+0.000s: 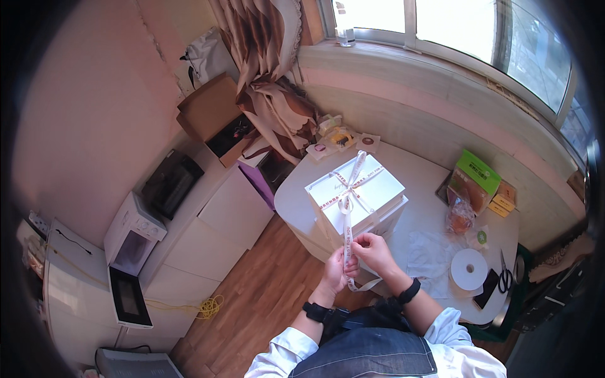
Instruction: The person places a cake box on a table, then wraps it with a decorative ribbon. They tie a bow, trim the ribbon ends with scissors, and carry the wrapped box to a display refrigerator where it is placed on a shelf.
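A white gift box (326,191) stands on the table's near part, a printed white ribbon (352,236) crossed over its lid. At the lid's centre the ribbon forms a bow (350,189), one loop pointing to the far side. The long end runs towards me into both hands. My left hand (337,271) has its fingers closed around the ribbon in front of the box. My right hand (373,253) pinches the same ribbon just above the left fingers. Below the hands a loose stretch of ribbon curves off to the right.
On the white table (295,189) lie a ribbon spool (469,269), a smartphone (486,288), black-handled scissors (505,279) and clear plastic wrapping (427,260). A green-topped package (475,177) stands near the wall. Left, a microwave (134,231) with its door open sits on a counter.
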{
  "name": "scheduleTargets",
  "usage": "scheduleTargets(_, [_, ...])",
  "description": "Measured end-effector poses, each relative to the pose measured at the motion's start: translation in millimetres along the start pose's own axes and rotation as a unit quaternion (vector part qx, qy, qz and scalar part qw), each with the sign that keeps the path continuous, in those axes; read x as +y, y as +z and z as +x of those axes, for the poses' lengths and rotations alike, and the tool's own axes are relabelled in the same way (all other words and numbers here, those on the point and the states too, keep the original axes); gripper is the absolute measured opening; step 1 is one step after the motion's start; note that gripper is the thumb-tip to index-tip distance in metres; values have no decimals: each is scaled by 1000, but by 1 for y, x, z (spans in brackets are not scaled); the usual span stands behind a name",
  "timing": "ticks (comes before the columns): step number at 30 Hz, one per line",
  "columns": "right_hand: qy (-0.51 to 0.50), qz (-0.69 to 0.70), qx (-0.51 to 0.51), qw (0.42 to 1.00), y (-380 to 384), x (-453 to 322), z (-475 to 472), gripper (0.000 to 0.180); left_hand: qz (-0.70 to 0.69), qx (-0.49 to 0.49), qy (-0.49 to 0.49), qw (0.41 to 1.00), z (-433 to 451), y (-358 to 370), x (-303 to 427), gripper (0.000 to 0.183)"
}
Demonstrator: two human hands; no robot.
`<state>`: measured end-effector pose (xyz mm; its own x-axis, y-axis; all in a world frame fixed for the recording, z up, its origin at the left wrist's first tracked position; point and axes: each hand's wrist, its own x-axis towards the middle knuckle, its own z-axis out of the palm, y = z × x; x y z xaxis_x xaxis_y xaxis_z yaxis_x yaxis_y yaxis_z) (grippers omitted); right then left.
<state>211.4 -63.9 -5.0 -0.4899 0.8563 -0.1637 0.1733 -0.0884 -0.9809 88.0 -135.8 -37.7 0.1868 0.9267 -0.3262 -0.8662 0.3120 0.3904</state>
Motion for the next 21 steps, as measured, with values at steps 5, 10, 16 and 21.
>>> scheduleTargets(5, [-23,69,-15,997,0,-1,-5,17,97,76,73,990,-4,11,-5,32])
scheduleTargets(10, [-5,69,-34,997,-3,-3,-4,16,232,138,124,955,-4,19,-9,28])
scheduleTargets(16, [0,61,-19,998,-3,-4,-3,16,284,117,122,944,-5,21,-4,26])
scheduleTargets(21, [17,87,-43,995,-2,-6,-4,15,280,114,118,946,-7,19,-1,24])
